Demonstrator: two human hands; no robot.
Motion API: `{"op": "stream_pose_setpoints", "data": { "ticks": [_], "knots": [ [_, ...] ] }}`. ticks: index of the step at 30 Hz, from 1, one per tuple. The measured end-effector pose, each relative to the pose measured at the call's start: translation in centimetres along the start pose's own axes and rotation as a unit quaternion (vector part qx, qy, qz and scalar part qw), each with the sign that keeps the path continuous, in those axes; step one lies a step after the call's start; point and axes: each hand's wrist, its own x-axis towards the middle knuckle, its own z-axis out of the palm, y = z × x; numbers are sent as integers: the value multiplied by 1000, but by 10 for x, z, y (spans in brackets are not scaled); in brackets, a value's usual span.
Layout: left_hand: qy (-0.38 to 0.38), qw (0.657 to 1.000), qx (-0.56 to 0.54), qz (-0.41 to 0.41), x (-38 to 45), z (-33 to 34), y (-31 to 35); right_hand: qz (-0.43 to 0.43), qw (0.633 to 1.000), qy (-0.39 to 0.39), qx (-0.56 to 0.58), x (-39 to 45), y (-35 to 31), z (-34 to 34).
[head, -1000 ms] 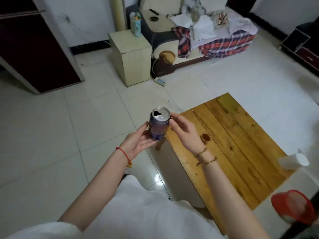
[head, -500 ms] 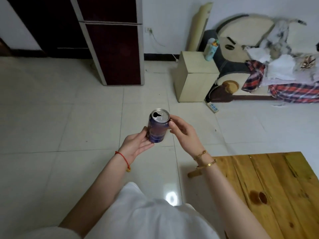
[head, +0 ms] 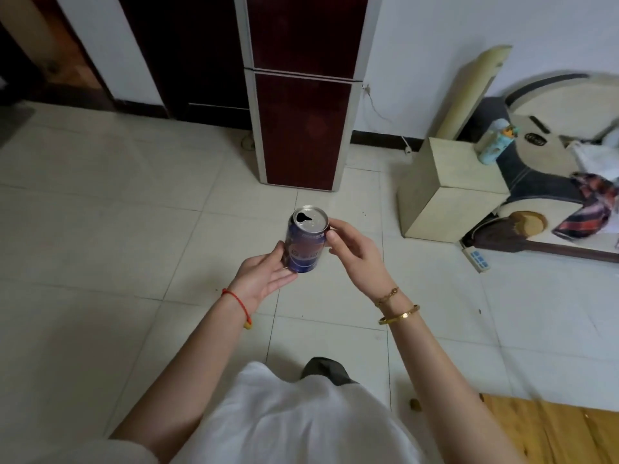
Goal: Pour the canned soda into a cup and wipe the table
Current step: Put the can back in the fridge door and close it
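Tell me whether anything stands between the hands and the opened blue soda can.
Nothing visible does. The blue aluminium soda can, its top open, is already held: the left hand cradles its lower side, and the right hand touches it near the rim. No cup is in view; only a corner of the wooden table shows.

opened blue soda can [head: 305, 241] upright between left hand [head: 264, 276] and right hand [head: 355, 254], above tiled floor [head: 100, 229]

My left hand [head: 264, 279] has a thin red string bracelet [head: 238, 305] at the wrist with a small yellow bead hanging off it; my right hand [head: 358, 259] wears two gold bracelets [head: 397, 308] (one chain, one solid bangle). I'm in a loose white top [head: 294, 420]
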Motion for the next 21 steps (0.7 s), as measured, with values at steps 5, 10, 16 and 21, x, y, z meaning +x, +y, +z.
{"op": "stream_pose_setpoints", "data": {
  "ticks": [5,10,16,21],
  "knots": [
    [19,1000,-8,2,37,-19,31,-10,999,-32,-7,59,4,17],
    [36,999,-24,8,88,-34,66,-15,998,-58,-16,132,12,30],
    [72,996,-52,23,164,-40,134,-25,995,-96,-24,247,4,38],
    [96,993,-60,42,224,-48,187,-34,991,-125,-34,345,-2,45]
  ]
}}
